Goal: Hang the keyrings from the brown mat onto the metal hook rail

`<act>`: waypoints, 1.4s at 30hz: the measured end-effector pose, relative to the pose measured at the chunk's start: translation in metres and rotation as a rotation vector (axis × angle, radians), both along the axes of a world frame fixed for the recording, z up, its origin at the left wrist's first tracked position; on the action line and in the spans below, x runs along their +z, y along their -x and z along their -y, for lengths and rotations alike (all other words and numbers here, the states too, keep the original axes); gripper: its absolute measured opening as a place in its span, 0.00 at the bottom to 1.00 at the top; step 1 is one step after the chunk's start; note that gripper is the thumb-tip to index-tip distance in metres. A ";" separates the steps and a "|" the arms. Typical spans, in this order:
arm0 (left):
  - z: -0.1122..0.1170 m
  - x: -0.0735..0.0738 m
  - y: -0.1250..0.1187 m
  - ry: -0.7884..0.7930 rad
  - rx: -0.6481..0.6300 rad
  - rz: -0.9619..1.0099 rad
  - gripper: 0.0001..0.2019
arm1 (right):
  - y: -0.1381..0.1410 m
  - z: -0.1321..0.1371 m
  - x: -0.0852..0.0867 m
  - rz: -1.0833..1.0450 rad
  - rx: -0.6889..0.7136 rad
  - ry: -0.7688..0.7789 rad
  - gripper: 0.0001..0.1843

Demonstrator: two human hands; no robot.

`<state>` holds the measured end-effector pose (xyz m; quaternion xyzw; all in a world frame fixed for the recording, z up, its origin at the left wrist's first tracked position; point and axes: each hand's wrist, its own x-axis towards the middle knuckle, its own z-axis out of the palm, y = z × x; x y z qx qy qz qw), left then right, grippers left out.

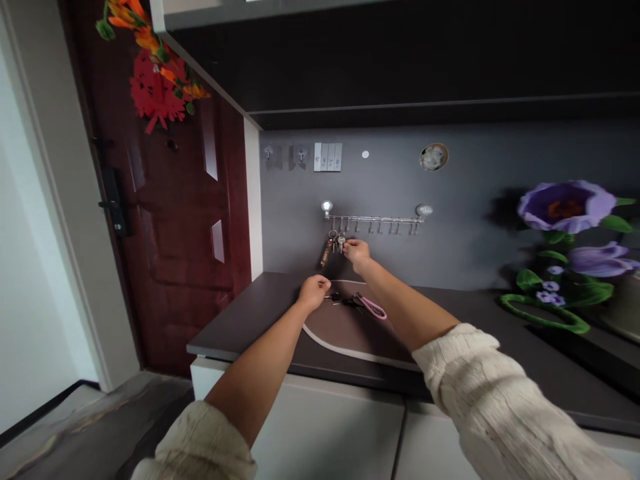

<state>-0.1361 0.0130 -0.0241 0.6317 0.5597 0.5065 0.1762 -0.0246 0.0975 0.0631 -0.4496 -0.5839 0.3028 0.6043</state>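
This looks like the entryway of a home: a dark red panelled door (175, 200) with a black handle plate (116, 207) stands at the left, a red cut-out decoration (144, 90) hung on it. Beside the door, a built-in cabinet (340, 427) with white fronts carries a dark counter (227, 323), keys (341, 241) hang at a rail of small hooks (375, 219) on the grey wall (480, 153) above, and purple artificial-looking flowers (567, 207) stand at the right

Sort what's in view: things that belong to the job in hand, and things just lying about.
In the job:
- hanging keys, at the right hand
- hook rail, above it
- loose keys, near the left hand
- mat, under them

Just about:
- purple flowers
- orange flowers
- red ornament
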 end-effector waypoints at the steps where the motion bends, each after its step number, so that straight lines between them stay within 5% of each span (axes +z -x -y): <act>1: 0.001 0.000 0.000 0.008 -0.012 -0.003 0.07 | -0.002 0.005 -0.001 -0.016 0.005 0.034 0.07; 6: 0.008 0.000 0.002 0.052 -0.038 -0.071 0.07 | -0.014 0.035 -0.012 0.041 0.038 0.105 0.11; 16: 0.019 0.005 0.006 0.051 -0.032 -0.335 0.08 | -0.033 0.078 -0.056 0.612 0.075 -0.048 0.08; 23: 0.021 0.007 0.006 0.088 -0.041 -0.344 0.08 | -0.033 0.085 -0.061 0.961 0.025 -0.122 0.06; 42: 0.018 0.006 0.008 0.127 -0.031 -0.266 0.08 | -0.030 0.086 -0.062 1.158 -0.037 -0.179 0.12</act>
